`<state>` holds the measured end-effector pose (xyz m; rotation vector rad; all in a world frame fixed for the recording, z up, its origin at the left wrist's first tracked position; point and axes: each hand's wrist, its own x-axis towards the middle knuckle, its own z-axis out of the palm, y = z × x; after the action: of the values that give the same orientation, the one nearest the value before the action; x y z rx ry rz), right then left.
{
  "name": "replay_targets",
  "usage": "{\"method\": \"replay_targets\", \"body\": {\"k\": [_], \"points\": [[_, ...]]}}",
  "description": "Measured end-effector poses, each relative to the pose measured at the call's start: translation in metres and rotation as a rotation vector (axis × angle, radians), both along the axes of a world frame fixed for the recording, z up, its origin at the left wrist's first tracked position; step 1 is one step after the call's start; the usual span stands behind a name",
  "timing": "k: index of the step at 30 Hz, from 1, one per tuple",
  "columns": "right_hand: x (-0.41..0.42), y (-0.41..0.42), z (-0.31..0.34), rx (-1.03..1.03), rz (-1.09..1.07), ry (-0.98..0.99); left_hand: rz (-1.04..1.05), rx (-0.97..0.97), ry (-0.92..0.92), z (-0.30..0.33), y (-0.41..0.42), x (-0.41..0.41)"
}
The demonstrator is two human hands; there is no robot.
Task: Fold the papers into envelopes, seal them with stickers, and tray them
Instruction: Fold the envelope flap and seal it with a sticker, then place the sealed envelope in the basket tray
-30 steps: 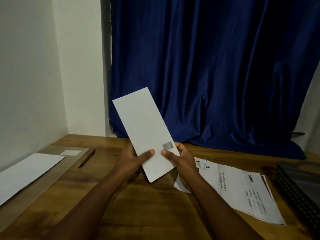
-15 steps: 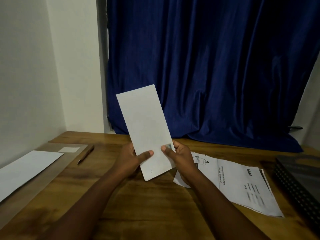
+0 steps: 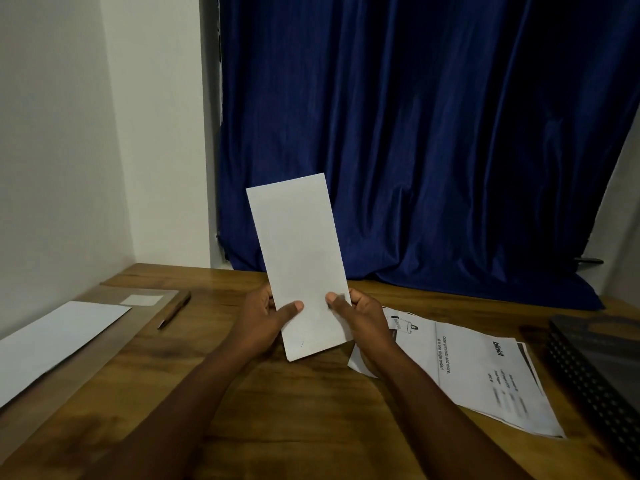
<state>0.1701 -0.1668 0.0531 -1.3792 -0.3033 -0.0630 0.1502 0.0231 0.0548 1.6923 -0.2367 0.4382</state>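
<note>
Head view: we are looking down at a wooden desk in front of a dark blue curtain.
Folded envelope: we are holding it up above the desk, nearly upright and leaning a little to the left, its lower end between our hands.
Left hand: we are gripping the envelope's lower left edge, thumb lying across the front face and fingers curled behind.
Right hand: we are pinching the lower right edge, thumb pressing on the front; a small grey patch is showing just beside the thumb tip, too blurred for us to name.
Printed papers: they are lying flat on the desk under and to the right of our right forearm.
White sheet: it is resting on a flat brown board at the left edge.
Pen: it is lying just beside that board.
Dark perforated tray: it is sitting at the far right.
</note>
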Motion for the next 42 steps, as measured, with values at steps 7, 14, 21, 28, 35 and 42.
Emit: {"method": "replay_targets", "body": {"k": [7, 14, 21, 28, 35, 42], "points": [[-0.001, 0.001, 0.008, 0.029, -0.003, 0.035, 0.0, 0.027, 0.008, -0.002, 0.002, 0.002], [0.0, 0.002, 0.001, -0.015, -0.029, -0.006, -0.005, 0.055, 0.018, -0.003, 0.001, 0.003], [-0.019, -0.024, 0.021, -0.01, -0.185, -0.022, -0.097, -0.08, 0.04, 0.0, -0.007, -0.015], [-0.086, -0.145, 0.078, -0.231, -0.344, -0.067, -0.166, 0.246, -0.06, -0.018, -0.058, -0.041], [-0.14, -0.326, 0.088, -0.546, -0.761, 0.182, -0.22, 0.665, -0.185, -0.027, -0.131, -0.065], [-0.171, -0.416, 0.072, -1.01, -0.907, 0.549, -0.155, 0.904, -0.251, -0.039, -0.126, -0.066]]}}
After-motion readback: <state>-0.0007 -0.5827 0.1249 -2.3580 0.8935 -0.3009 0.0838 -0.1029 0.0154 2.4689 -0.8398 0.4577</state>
